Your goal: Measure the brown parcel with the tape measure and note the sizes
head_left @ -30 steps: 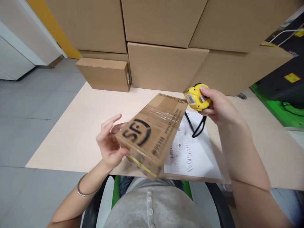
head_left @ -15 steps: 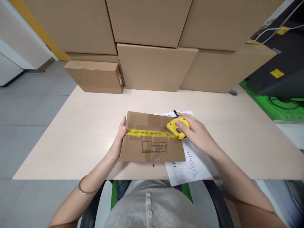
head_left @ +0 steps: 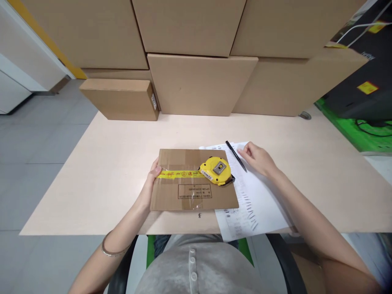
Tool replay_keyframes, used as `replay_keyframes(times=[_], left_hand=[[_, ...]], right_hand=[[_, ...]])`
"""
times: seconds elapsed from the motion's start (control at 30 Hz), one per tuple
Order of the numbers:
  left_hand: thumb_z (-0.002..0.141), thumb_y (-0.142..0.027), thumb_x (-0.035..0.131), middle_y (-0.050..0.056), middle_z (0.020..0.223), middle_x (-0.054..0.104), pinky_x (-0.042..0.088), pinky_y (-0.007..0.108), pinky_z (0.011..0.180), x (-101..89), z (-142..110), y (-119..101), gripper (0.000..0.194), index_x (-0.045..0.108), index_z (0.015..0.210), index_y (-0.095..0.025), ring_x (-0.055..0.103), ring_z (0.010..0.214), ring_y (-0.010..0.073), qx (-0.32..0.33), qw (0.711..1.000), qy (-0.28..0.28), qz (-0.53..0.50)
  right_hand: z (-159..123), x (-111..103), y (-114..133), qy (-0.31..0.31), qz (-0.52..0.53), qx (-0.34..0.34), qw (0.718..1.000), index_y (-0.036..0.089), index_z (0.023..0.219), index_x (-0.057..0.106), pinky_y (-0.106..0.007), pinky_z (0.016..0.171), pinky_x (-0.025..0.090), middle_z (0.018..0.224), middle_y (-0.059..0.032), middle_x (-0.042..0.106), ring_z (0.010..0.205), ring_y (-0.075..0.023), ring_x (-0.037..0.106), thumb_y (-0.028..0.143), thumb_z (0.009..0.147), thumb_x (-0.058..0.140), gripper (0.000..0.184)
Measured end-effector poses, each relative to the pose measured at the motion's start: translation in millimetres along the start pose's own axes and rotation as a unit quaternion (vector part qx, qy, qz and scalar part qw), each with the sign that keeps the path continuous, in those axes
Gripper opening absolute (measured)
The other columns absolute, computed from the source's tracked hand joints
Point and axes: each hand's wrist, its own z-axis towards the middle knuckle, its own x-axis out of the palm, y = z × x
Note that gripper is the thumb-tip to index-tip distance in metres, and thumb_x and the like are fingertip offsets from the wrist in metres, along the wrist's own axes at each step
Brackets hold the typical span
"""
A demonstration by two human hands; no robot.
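My left hand (head_left: 150, 183) grips the left edge of a flat cardboard box (head_left: 171, 200), its thumb on top by the yellow printed tape (head_left: 176, 174). Resting on the box's right part is a yellow tape measure (head_left: 217, 170), its metal belt clip facing up. My right hand (head_left: 257, 157) is over the papers with its fingers curled in and nothing visible in them. Just left of those fingers a black pen (head_left: 235, 156) lies on the white sheets (head_left: 260, 204), which are partly under the box.
Large cardboard boxes (head_left: 202, 85) form a wall along the table's back edge. A smaller carton (head_left: 119, 100) stands at the back left. Dark equipment (head_left: 352, 96) sits on a green surface (head_left: 364, 141) at the right.
My right hand has let go of the tape measure and moved right and slightly up. The tape measure now lies clip-up on the box, farther left. More of the pen shows.
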Motion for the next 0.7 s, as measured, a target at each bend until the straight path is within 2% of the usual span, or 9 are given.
replay_keyframes(times=[0.1,0.23,0.33,0.43,0.53,0.63,0.7], left_hand=[[0.075,-0.06,0.076,0.011,0.11,0.083,0.06,0.049,0.087,-0.9,0,-1,0.067,0.067,0.129,-0.022,0.077,0.108,0.041,-0.017,0.999,-0.024,-0.02],[0.073,-0.061,0.077,0.009,0.104,0.083,0.06,0.047,0.083,-1.2,0,-1,0.065,0.068,0.126,-0.024,0.079,0.1,0.0395,-0.013,0.998,-0.038,-0.039],[0.076,-0.062,0.074,0.009,0.102,0.083,0.061,0.048,0.082,-1.5,-1,0,0.065,0.068,0.127,-0.024,0.079,0.1,0.0394,-0.008,0.999,-0.032,-0.028],[0.076,-0.063,0.075,0.009,0.104,0.083,0.061,0.048,0.08,-2.0,-3,2,0.066,0.068,0.13,-0.024,0.078,0.101,0.04,-0.013,0.999,-0.028,-0.017],[0.073,-0.061,0.079,0.01,0.108,0.083,0.061,0.047,0.08,-1.2,-4,2,0.073,0.067,0.134,-0.023,0.078,0.101,0.0403,-0.019,0.999,-0.041,-0.025],[0.07,-0.059,0.083,0.011,0.11,0.082,0.061,0.045,0.082,0.9,-6,2,0.082,0.064,0.139,-0.02,0.078,0.101,0.04,-0.02,0.998,-0.054,-0.04],[0.07,-0.057,0.083,0.011,0.114,0.081,0.06,0.044,0.084,2.1,-7,3,0.085,0.061,0.143,-0.02,0.077,0.103,0.0392,-0.019,0.997,-0.059,-0.048]], right_hand=[[-1,22,-9,0.014,-0.031,0.015,0.999,0.027,0.074,0.043,-0.035,0.066,0.037,0.074,-0.0067,0.066,0.073,-0.0263,0.061,0.057,0.093,0.053,0.037],[0,46,12,0.003,-0.054,0.054,0.997,0.025,0.077,0.05,-0.037,0.069,0.034,0.092,-0.015,0.072,0.086,-0.0306,0.066,0.052,0.099,0.044,0.035],[9,54,25,0.005,-0.03,0.07,0.997,0.023,0.08,0.054,-0.037,0.071,0.035,0.098,-0.0168,0.074,0.089,-0.0306,0.067,0.047,0.1,0.046,0.032],[20,52,23,0.01,0.031,0.068,0.997,0.023,0.076,0.055,-0.036,0.072,0.038,0.088,-0.0133,0.073,0.086,-0.0281,0.066,0.049,0.099,0.049,0.035],[33,47,12,0.018,0.132,0.051,0.99,0.025,0.073,0.054,-0.034,0.065,0.039,0.068,-0.0052,0.063,0.069,-0.0228,0.061,0.063,0.098,0.048,0.046],[51,46,2,0.008,0.249,0.037,0.968,0.027,0.079,0.05,-0.03,0.051,0.036,0.057,0.0025,0.051,0.05,-0.0165,0.048,0.08,0.094,0.04,0.056],[64,49,0,-0.006,0.313,0.027,0.949,0.028,0.081,0.045,-0.029,0.045,0.033,0.056,0.0054,0.049,0.044,-0.0137,0.042,0.087,0.085,0.049,0.059]])
